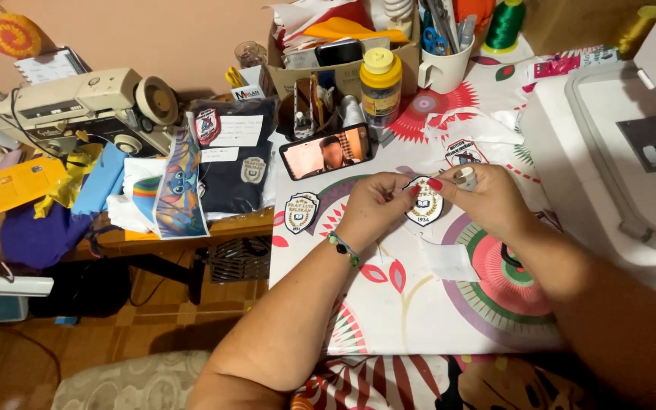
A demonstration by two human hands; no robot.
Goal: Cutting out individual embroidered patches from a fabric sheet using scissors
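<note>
Both hands met at the centre of the frame over an embroidered shield patch [425, 203] — the left hand [377, 203] pinched its edge, the right hand [487, 196] gripped it along with a small pale object I could not identify. A second patch [301, 212] lay just left of them on the flowered tablecloth [411, 304], below a phone [326, 151].

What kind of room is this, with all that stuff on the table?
Probably a home sewing workroom. An old sewing machine sits at the left, thread cones and scissors stand at the back, and both hands hold an embroidered shield patch.
</note>
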